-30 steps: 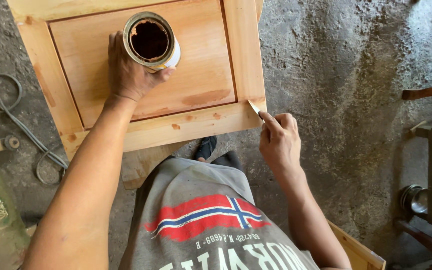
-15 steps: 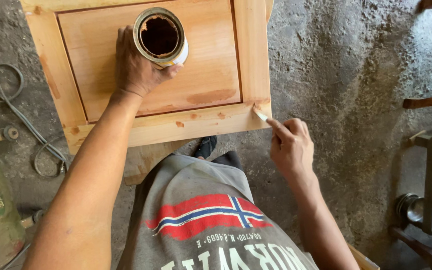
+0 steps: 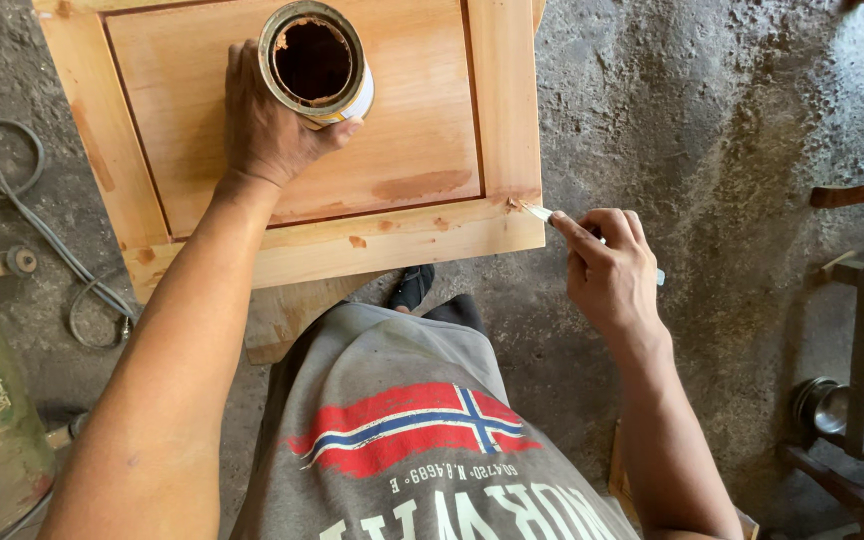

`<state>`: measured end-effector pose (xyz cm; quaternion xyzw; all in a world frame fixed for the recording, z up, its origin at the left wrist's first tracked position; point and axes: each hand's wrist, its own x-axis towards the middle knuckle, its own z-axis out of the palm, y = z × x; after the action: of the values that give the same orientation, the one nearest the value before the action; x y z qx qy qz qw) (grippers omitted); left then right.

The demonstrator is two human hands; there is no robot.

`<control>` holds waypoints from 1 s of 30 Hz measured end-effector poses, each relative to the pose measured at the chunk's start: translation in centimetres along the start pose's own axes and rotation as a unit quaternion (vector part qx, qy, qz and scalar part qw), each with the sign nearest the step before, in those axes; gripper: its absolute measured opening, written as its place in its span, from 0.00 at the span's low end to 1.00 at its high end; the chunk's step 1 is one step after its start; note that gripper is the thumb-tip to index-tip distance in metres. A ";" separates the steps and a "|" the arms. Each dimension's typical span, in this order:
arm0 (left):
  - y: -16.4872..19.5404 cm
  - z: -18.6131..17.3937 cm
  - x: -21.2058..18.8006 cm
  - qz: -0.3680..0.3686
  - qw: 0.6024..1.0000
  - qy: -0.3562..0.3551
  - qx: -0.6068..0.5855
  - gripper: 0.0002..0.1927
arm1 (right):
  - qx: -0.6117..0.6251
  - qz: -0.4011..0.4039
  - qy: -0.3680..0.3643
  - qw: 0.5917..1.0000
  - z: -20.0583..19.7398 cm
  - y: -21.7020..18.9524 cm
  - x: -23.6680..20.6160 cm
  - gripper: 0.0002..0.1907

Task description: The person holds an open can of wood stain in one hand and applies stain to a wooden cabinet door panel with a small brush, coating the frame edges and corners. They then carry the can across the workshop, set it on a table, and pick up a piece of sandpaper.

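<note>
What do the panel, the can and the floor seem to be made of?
Panel: wood, likely bare or lightly coated; grain shows, with darker filler-like patches near the corner. Can: probably metal, with a thin rolled rim stained brown and a dark inside. Floor: looks like rough concrete, grey and pitted.

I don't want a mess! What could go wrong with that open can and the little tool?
The open can stands on the wooden panel with no lid, steadied only by the left hand. A bump might tip it and spill the dark stuff inside. The right hand works the small blade at the very corner, so it could slip off the edge or gouge the wood.
</note>
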<state>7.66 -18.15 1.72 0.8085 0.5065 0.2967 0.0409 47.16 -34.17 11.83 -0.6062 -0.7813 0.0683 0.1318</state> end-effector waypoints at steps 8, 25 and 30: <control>0.0 0.0 -0.1 -0.001 1.000 0.005 -0.009 0.42 | 0.010 0.026 -0.004 1.000 0.2 0.1 0.1 0.16; -0.6 0.3 -0.7 0.030 0.999 -0.025 0.036 0.40 | 0.048 0.011 -0.051 0.998 0.4 0.4 2.5 0.19; -0.3 0.3 -0.9 0.012 0.999 -0.033 -0.002 0.43 | 0.155 0.006 -0.061 0.986 0.1 1.3 2.1 0.17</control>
<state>7.34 -18.71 0.95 0.8235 0.4949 0.2716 0.0560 47.80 -31.80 11.62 -0.5782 -0.7641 0.2262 0.1752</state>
